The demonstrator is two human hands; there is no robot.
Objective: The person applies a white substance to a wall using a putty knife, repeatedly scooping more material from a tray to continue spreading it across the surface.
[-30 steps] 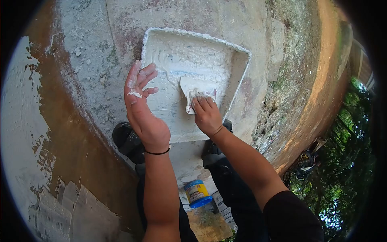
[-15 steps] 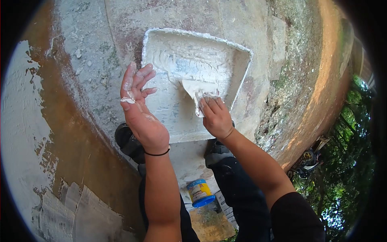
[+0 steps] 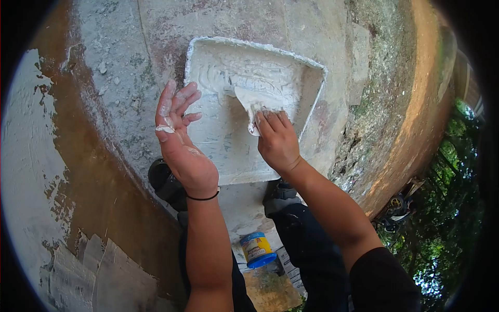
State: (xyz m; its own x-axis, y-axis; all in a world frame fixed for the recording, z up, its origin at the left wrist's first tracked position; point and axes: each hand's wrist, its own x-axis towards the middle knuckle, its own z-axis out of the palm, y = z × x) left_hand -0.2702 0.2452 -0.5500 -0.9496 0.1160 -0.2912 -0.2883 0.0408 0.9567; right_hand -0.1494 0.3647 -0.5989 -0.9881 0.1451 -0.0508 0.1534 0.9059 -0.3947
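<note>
A white-coated rectangular tray [image 3: 317, 99] lies on the ground, its inside smeared with white paste [image 3: 260, 78]. Inside it, my right hand [image 3: 278, 138] grips a putty scraper [image 3: 248, 103] that is covered in paste, its wide edge pressed against or close to the paste. My left hand [image 3: 182, 140] is raised over the tray's left side, fingers spread and bent a little. White smears mark its fingers and thumb, and it holds nothing. A dark band [image 3: 202, 197] circles the left wrist.
Between my legs stands a yellow tub with a blue lid [image 3: 257, 250]. My shoes [image 3: 280, 195] are at the tray's near edge. On the left is a brown surface [image 3: 99, 171] partly coated white. Greenery [image 3: 447, 208] and a parked vehicle [image 3: 397, 208] lie far right.
My right hand and the scraper have moved a little farther up the tray, away from me, pushing through the paste. My left hand has stayed in place.
</note>
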